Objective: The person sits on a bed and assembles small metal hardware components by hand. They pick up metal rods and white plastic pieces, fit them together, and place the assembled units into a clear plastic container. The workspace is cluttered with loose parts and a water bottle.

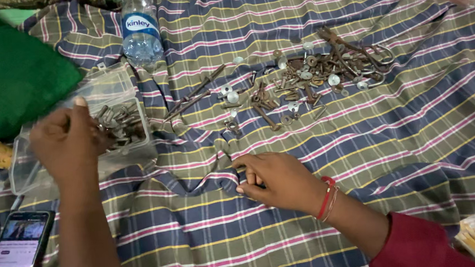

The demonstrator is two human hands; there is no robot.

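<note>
- Left hand reaches into the clear plastic box, fingers bunched over rusty bolts; whether it grips one is hidden.
- Right hand rests loosely curled on the striped cloth, holding nothing visible.
- Some hardware lies boxed; the larger pile of rusty hardware remains spread out beyond.
- Phone and water bottle are cut off.
</note>
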